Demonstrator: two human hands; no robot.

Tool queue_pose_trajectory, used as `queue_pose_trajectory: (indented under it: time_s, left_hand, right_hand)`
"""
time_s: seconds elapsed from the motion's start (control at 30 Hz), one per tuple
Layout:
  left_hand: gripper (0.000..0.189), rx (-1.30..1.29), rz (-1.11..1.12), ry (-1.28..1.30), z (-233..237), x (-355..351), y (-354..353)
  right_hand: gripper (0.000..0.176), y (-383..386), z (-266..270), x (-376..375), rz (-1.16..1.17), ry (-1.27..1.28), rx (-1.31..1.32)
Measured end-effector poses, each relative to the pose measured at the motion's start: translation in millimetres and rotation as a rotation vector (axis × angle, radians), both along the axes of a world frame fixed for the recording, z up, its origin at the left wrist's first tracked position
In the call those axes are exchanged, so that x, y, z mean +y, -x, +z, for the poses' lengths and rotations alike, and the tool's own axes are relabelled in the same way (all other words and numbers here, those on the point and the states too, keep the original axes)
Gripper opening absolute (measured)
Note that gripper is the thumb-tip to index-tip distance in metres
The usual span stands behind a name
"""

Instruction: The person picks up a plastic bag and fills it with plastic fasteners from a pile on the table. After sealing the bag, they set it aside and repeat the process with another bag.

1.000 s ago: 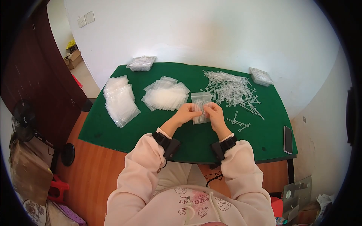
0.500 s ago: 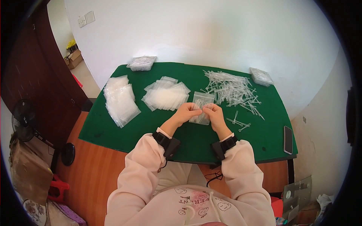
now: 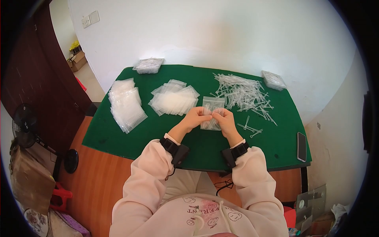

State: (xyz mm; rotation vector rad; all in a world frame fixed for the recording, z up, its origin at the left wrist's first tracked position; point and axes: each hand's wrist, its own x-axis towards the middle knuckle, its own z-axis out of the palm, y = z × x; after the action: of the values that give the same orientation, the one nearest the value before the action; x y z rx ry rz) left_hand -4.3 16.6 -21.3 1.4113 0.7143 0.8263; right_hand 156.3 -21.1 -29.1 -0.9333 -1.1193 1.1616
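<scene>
Over the green tabletop, both my hands pinch a clear zip bag [image 3: 213,102] with several thin, clear pieces inside. My left hand [image 3: 194,118] grips its left side, thumb pointing inward. From the right, my right hand [image 3: 226,120] closes on the bag, and the two thumbs nearly meet at its middle. Just beyond lies a heap of thin clear sticks with ring-shaped ends [image 3: 242,93]. A few loose sticks [image 3: 249,128] rest to the right of my right hand. Left of the bag, a pile of flat clear bags [image 3: 173,98] is spread out.
A second stack of clear bags [image 3: 126,104] lies on the left of the green table [image 3: 114,143]. Filled packs stand at the back left [image 3: 149,66] and back right [image 3: 273,80]. A phone [image 3: 301,146] lies by the right edge. A fan [image 3: 25,122] stands left.
The lower end of the zip bag has shifted slightly to the right and lies a little differently between my fingers. Both hands keep almost the same place and grip.
</scene>
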Motion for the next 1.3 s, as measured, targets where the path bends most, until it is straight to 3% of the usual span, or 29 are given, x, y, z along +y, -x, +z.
queue_pose_trajectory:
  time_s: [0.1, 0.63, 0.93, 1.3]
  left_hand:
    - [0.012, -0.096, 0.031, 0.080, -1, 3, -1]
    - [0.013, 0.044, -0.005, -0.029, 7, -3, 2]
    - [0.015, -0.040, 0.049, 0.030, 10, -8, -2]
    - [0.014, -0.052, -0.047, -0.017, 8, -6, 1]
  right_hand:
    - [0.005, 0, 0, 1, -0.036, -0.009, 0.027]
    - [0.004, -2, -2, 2, 0.054, -0.009, 0.009]
    - [0.006, 2, 0, 0, 0.058, -0.003, 0.107]
    - [0.006, 0, 4, -3, 0.159, -0.021, 0.167]
